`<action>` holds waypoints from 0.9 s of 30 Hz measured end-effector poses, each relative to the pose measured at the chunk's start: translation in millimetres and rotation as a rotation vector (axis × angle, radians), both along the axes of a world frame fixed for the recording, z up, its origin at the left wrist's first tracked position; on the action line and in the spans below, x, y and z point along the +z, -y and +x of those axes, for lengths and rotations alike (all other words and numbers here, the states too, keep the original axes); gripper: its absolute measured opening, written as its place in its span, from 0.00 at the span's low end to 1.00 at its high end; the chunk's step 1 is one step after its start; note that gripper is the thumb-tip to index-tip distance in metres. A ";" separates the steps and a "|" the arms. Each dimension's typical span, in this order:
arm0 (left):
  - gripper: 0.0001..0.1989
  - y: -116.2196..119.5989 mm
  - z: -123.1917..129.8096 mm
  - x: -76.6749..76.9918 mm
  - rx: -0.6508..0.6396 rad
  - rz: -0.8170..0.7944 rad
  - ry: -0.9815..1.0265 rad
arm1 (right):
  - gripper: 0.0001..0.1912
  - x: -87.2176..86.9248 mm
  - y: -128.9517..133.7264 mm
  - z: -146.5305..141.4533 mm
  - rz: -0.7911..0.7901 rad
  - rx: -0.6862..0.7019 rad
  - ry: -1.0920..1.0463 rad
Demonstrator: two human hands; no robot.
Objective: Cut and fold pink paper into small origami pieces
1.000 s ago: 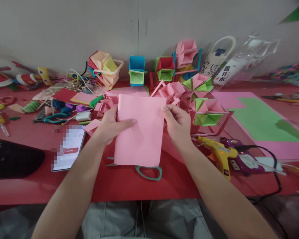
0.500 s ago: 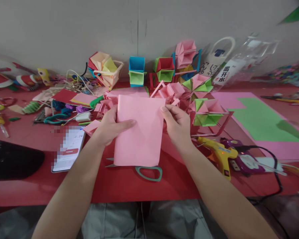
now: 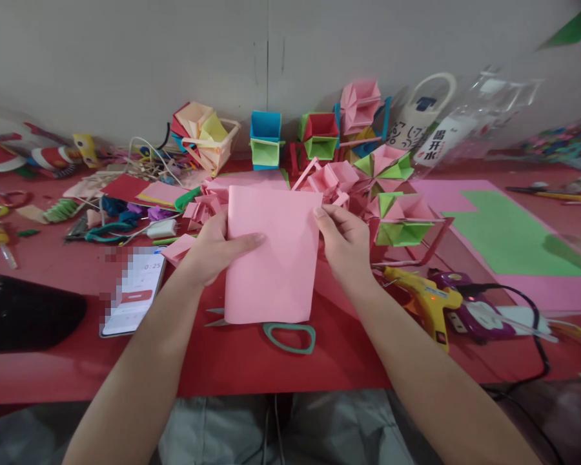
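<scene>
A sheet of pink paper (image 3: 274, 271), which looks folded at its left edge, is held up over the table between both hands. My left hand (image 3: 217, 248) grips its left side, the thumb lying across the front and the fingers hidden behind. The upper right edge is pinched between thumb and fingers of my right hand (image 3: 341, 236). Beneath the paper lies a pair of scissors (image 3: 290, 349); a green handle and the blade tips show, the middle is covered.
A yellow glue gun (image 3: 428, 297) lies right of my right hand beside a purple power strip (image 3: 479, 316). Left are a phone (image 3: 138, 290) and a black cylinder (image 3: 29, 313). Folded paper boxes (image 3: 266, 139) line the wall. Green paper (image 3: 518, 232) lies far right on pink sheets.
Almost nothing differs. The pink paper has shifted very slightly to the right, and both hands keep the same hold.
</scene>
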State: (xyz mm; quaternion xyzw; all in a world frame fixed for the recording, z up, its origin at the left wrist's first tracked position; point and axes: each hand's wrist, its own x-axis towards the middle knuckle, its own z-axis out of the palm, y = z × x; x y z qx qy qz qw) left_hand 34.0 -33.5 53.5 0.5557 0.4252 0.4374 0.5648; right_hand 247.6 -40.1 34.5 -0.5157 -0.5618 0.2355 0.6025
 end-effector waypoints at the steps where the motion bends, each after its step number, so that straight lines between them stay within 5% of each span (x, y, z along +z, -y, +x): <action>1: 0.30 0.1 0.0 0.2 -0.005 0.003 0.000 | 0.12 -1.4 -1.0 0.3 -0.002 0.007 -0.006; 13: 0.15 -13.8 -8.5 -14.9 0.126 -0.017 -0.001 | 0.12 -8.3 -7.4 6.3 0.003 0.006 -0.027; 21: 0.21 -18.6 -17.4 -14.3 0.245 0.075 -0.171 | 0.14 -10.4 -10.9 10.8 0.049 -0.034 0.024; 27: 0.19 -22.0 -13.8 -10.8 0.280 0.051 0.005 | 0.15 -13.0 -15.1 17.0 0.044 -0.058 0.020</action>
